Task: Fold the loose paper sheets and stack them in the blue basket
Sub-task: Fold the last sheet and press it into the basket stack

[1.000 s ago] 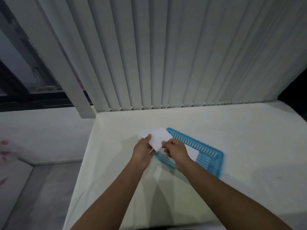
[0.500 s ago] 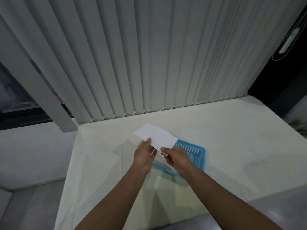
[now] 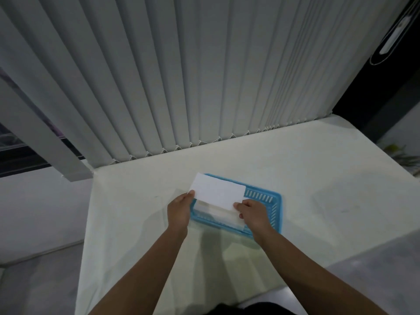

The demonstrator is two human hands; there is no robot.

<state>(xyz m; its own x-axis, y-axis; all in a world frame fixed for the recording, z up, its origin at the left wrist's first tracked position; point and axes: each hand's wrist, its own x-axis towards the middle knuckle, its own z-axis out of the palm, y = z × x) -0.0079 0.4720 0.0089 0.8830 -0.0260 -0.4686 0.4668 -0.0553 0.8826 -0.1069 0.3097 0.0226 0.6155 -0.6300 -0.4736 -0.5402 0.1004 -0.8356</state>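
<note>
My left hand (image 3: 179, 209) pinches the near-left corner of a folded white paper sheet (image 3: 218, 192), my right hand (image 3: 251, 212) pinches its near-right corner, fingers curled on it. Sheet held flat, just above the blue slotted plastic basket (image 3: 273, 205) on the pale cream table (image 3: 136, 223). More folded white papers (image 3: 216, 212) lie inside the basket. Grey vertical blinds (image 3: 204, 76) behind.

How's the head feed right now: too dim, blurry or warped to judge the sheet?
Head view: dim, bluish light, yet the folded sheet stands bright over the blue basket; soft shadows on the table; wide-angle lens fans the blinds; little blur.
</note>
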